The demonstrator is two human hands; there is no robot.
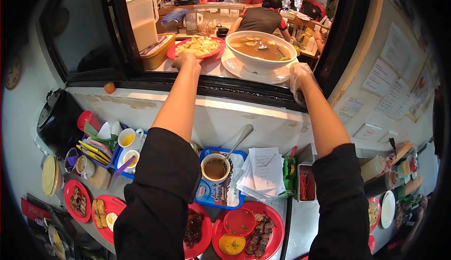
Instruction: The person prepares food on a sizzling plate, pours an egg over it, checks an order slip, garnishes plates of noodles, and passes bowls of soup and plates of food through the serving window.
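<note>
Both arms reach forward through a serving window. My left hand (184,60) is closed on the near rim of a red plate (176,49) heaped with pale yellow food pieces (199,45). In a clear plastic glove, my right hand (300,75) grips the right side of a white plate (235,67); its fingertips are partly hidden. On that plate stands a large white bowl (256,63) of brownish soup (258,47). The red plate sits on the window ledge, left of the bowl.
Below the window are a cup of brown sauce (215,170), paper slips (266,168) and a red plate (278,213) with skewers, rice and a soup bowl. A dark window frame (211,89) edges the opening. Beyond it, a person (260,25) leans over a counter.
</note>
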